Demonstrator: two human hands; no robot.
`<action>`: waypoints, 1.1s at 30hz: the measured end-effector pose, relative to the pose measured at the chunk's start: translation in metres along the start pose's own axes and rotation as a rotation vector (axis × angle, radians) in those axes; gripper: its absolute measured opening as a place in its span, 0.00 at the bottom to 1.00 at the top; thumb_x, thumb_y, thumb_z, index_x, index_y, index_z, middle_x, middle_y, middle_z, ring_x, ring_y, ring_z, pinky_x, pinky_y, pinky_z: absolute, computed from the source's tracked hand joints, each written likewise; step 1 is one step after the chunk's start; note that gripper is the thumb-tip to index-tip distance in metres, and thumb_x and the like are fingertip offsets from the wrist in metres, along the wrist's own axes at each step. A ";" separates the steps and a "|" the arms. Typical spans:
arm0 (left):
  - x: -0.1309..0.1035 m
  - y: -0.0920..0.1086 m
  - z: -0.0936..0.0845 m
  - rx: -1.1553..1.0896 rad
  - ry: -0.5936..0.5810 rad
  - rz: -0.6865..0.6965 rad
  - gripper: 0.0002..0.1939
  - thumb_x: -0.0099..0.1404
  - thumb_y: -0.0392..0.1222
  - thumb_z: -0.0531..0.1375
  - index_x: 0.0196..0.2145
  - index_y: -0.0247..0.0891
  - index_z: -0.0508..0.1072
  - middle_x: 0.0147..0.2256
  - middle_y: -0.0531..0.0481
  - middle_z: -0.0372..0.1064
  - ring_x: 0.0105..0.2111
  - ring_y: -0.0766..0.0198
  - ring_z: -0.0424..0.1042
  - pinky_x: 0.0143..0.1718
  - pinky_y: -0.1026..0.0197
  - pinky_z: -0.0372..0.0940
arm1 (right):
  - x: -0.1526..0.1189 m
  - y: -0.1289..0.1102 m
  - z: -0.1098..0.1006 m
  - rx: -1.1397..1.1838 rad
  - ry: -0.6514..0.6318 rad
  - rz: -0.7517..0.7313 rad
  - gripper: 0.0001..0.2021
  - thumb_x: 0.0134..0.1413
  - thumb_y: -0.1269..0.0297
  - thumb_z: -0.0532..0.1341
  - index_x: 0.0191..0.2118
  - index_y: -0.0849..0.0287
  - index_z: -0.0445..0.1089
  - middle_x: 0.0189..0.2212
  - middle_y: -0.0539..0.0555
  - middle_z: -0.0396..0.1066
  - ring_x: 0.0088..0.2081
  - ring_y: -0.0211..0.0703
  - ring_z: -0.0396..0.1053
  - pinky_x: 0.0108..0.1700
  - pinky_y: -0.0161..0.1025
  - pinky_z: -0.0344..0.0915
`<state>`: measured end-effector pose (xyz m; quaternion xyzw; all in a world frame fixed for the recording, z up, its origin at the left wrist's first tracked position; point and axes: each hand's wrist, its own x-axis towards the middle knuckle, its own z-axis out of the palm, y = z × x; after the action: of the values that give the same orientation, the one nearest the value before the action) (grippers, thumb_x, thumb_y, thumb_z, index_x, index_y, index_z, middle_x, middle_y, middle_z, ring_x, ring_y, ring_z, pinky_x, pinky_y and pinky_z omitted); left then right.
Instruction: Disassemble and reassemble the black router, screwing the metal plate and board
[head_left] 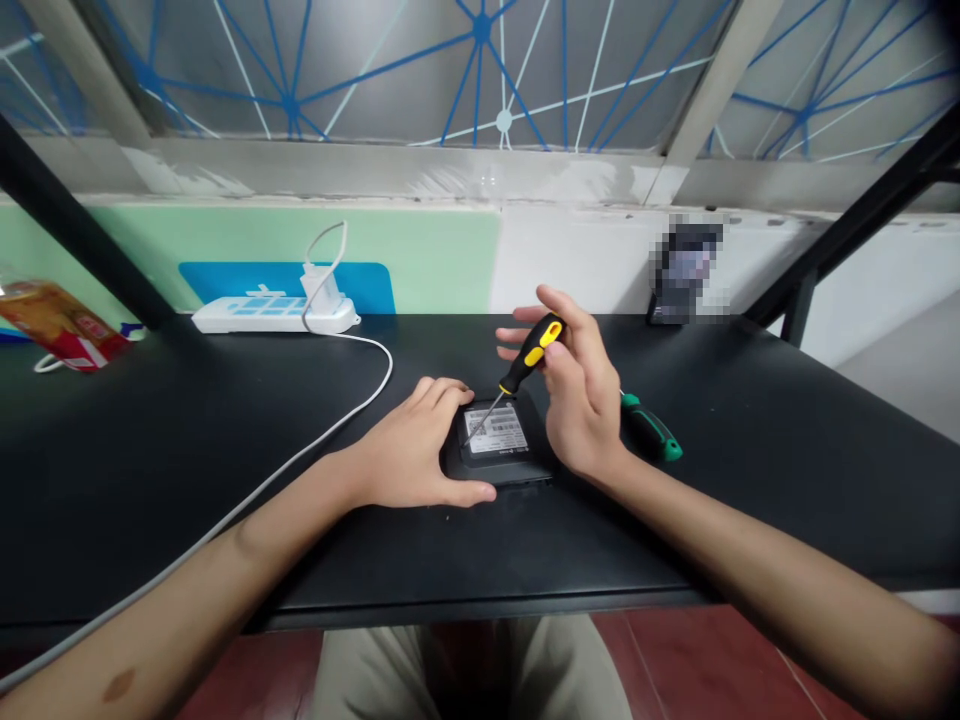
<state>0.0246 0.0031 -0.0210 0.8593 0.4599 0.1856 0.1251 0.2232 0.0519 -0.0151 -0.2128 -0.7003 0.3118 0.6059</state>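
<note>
A flat black electronic device [536,462] with a white printed label lies on the black table. My left hand [424,445] grips its left side, thumb along the near edge and fingers at the far edge. In my right hand [581,395] is a screwdriver [541,342] with a black and yellow handle, held between thumb and forefinger while the other fingers stretch out. The shaft slants down to the left, and its tip meets the device near the label's left side. A second screwdriver [651,428], green and black handled, lies just right of my right hand, its shaft mostly hidden.
A white power strip [262,314] with a plugged-in adapter [321,288] stands at the back left. Its white cable [300,455] runs over the table toward my left arm. A red and orange packet [71,325] lies far left; a pixelated phone-like object [679,275] leans on the wall.
</note>
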 end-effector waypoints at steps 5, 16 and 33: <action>-0.002 0.001 0.000 -0.068 -0.004 -0.025 0.47 0.55 0.65 0.67 0.61 0.32 0.58 0.59 0.33 0.59 0.58 0.41 0.60 0.61 0.38 0.61 | 0.000 -0.003 -0.003 -0.085 0.037 0.023 0.19 0.68 0.58 0.56 0.62 0.44 0.61 0.46 0.52 0.71 0.41 0.43 0.75 0.47 0.49 0.77; -0.003 -0.001 0.000 -0.099 -0.003 -0.025 0.47 0.56 0.66 0.67 0.62 0.36 0.58 0.60 0.36 0.59 0.60 0.40 0.59 0.61 0.36 0.60 | -0.001 -0.004 -0.008 -0.051 0.057 0.088 0.19 0.69 0.55 0.54 0.62 0.44 0.62 0.50 0.52 0.73 0.44 0.44 0.77 0.49 0.49 0.78; -0.005 -0.002 -0.003 -0.114 -0.020 -0.002 0.46 0.55 0.64 0.68 0.63 0.37 0.59 0.62 0.36 0.58 0.61 0.40 0.58 0.62 0.35 0.59 | -0.001 -0.002 -0.010 -0.137 0.089 0.140 0.18 0.63 0.56 0.62 0.57 0.47 0.65 0.40 0.51 0.73 0.40 0.45 0.77 0.48 0.50 0.77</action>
<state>0.0191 -0.0002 -0.0198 0.8522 0.4481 0.2026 0.1788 0.2337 0.0520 -0.0137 -0.3158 -0.6759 0.2949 0.5971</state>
